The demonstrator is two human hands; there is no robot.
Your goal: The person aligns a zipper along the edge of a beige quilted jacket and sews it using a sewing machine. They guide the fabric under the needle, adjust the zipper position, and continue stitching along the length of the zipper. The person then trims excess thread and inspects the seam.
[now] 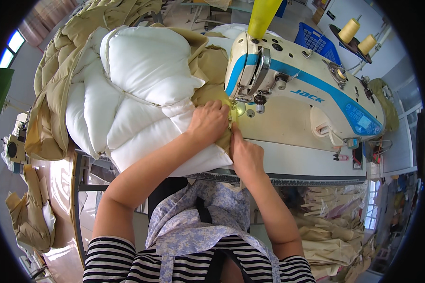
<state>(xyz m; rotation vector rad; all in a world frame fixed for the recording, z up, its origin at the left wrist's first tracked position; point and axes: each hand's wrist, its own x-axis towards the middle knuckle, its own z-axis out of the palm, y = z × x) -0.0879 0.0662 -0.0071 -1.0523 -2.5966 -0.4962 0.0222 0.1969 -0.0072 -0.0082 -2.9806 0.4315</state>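
Observation:
A sewing machine [288,78], cream with a blue stripe, stands at the right with its needle area lit yellow. Under its presser foot runs the edge of khaki fabric [208,66], joined to a puffy white padded garment piece [141,94] that fills the left of the table. Just left of the needle, my left hand [208,122] has its fingers bent and closed on the khaki fabric. In front of the needle, my right hand [246,153] grips the fabric edge, index finger stretched along it toward the foot. My right thumb is mostly hidden.
More khaki padded fabric [56,104] hangs at the far left. Two yellow thread cones [349,30] stand on a holder at the back right, near a blue basket [316,42]. A ruler strip [288,180] edges the table front. Pale cloth [330,236] is piled below right.

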